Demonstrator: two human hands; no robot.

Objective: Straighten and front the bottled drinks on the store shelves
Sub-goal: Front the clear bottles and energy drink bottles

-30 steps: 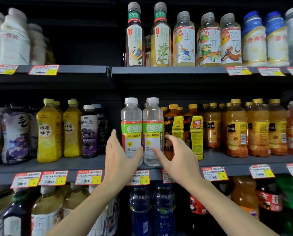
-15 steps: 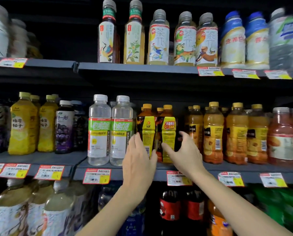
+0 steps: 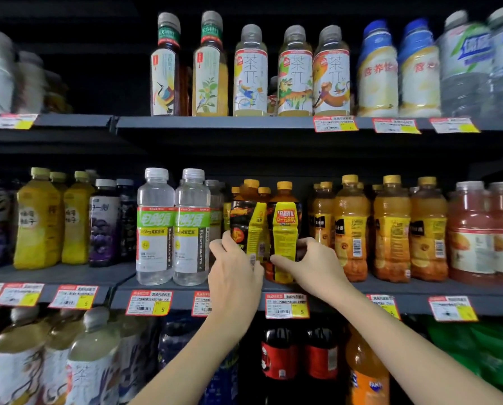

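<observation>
Head view: the left hand curls its fingers round the left tea bottle. The right hand pinches the right tea bottle low down. Both stand at the middle shelf's front, between water bottles and juice bottles.

Two tea bottles stand on the middle shelf, right of the water bottles.
</observation>
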